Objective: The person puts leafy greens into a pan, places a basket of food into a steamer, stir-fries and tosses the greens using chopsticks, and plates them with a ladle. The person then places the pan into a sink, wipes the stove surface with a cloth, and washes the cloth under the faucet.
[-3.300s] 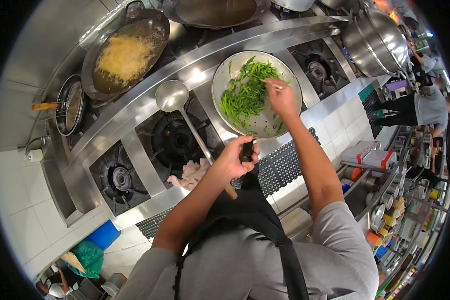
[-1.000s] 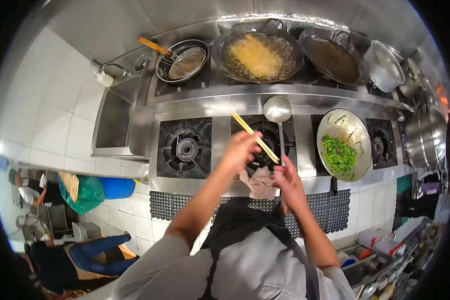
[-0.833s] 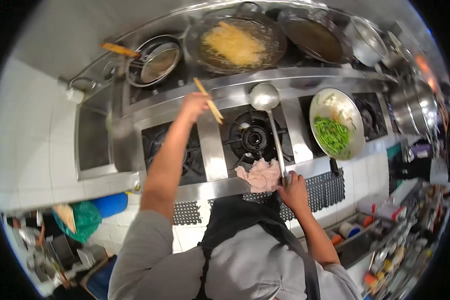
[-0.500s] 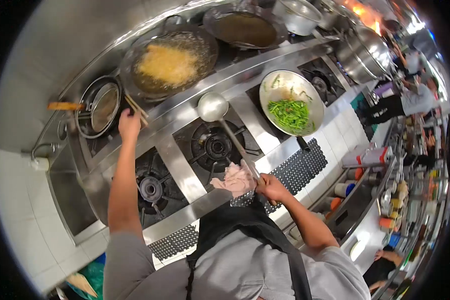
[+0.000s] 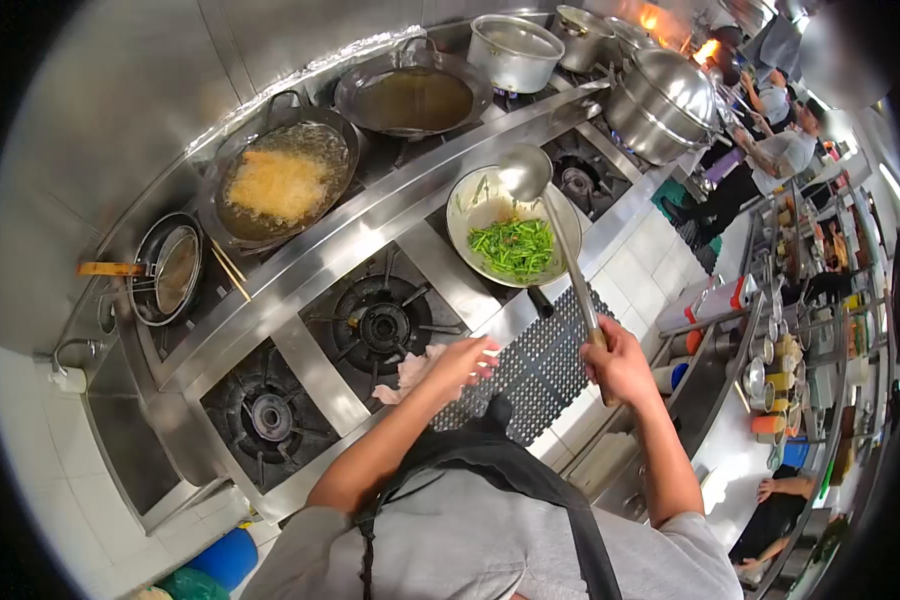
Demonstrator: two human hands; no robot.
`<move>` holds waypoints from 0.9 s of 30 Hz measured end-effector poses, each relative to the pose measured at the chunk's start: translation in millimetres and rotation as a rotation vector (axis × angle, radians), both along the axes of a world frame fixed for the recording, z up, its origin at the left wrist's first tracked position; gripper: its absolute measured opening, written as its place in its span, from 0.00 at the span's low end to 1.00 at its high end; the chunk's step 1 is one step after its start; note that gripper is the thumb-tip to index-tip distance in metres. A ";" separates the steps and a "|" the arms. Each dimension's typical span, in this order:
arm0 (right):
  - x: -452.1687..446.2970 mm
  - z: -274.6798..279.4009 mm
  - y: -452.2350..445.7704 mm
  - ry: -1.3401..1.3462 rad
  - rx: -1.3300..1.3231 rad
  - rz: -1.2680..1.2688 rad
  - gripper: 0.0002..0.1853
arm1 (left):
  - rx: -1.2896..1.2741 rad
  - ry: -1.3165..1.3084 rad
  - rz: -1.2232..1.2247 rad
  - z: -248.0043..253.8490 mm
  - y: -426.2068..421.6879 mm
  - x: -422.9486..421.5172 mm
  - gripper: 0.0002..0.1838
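My right hand (image 5: pixel 620 362) is wrapped around the handle of a long metal ladle (image 5: pixel 564 245). The ladle's bowl hangs over the far right rim of a light-coloured wok (image 5: pixel 467 187), in which cut green vegetables (image 5: pixel 513 248) lie. The wok's short dark handle points towards me. My left hand (image 5: pixel 464 366) is in the air at the front edge of the stove, fingers apart and nothing in it. Just beside its wrist, a pink cloth (image 5: pixel 406 374) lies on the stove edge, partly hidden. A pair of chopsticks (image 5: pixel 230 266) rests by the back ledge.
Golden food bubbles in oil in a dark wok (image 5: pixel 330 180) at the back left. A second dark wok (image 5: pixel 475 75) holds brown liquid. Bare burners (image 5: pixel 384 325) sit in front. Pots (image 5: pixel 518 65) and a large steamer (image 5: pixel 660 105) stand farther right, near other people (image 5: pixel 785 150).
My left hand has let go of the chopsticks and come back towards the wok. My right hand has carried the ladle right and forward, from above a burner to over the wok.
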State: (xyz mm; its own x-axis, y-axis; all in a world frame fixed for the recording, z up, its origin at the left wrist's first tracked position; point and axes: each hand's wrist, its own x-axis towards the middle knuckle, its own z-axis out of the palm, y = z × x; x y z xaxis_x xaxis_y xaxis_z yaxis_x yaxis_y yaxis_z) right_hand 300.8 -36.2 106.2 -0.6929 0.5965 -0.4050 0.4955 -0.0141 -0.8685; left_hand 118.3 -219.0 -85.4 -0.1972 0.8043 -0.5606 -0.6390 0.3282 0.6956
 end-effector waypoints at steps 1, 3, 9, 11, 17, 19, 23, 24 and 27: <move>-1.4 -11.9 14.7 -0.022 0.117 0.006 0.11 | 0.031 -0.120 -0.017 -9.4 30.4 6.9 0.30; -8.7 -32.4 45.5 -0.059 0.213 0.005 0.10 | 0.030 -0.427 0.038 -0.3 85.5 17.7 0.40; -40.3 -104.4 93.4 0.022 0.055 0.067 0.15 | 0.140 -0.812 0.397 -55.9 187.2 20.1 0.27; -39.4 -125.7 96.1 0.041 0.429 0.195 0.16 | -0.022 -0.722 0.421 -30.7 182.3 22.9 0.12; 52.8 -96.2 153.7 -0.134 0.998 0.658 0.30 | -0.035 -0.667 0.456 -23.3 168.2 19.3 0.13; 87.3 -76.0 182.9 -0.222 1.006 0.708 0.33 | -0.026 -0.791 0.537 -16.1 166.5 20.0 0.15; 128.1 -39.1 176.1 -0.199 0.811 0.640 0.30 | 0.083 -0.791 0.548 -18.6 167.5 32.8 0.15; 132.0 -34.0 168.6 -0.186 0.690 0.599 0.29 | 0.122 -0.756 0.529 -25.6 167.4 35.4 0.15; 134.0 -9.4 150.5 -0.257 0.308 0.477 0.25 | 0.187 -0.757 0.462 -30.9 158.8 34.5 0.14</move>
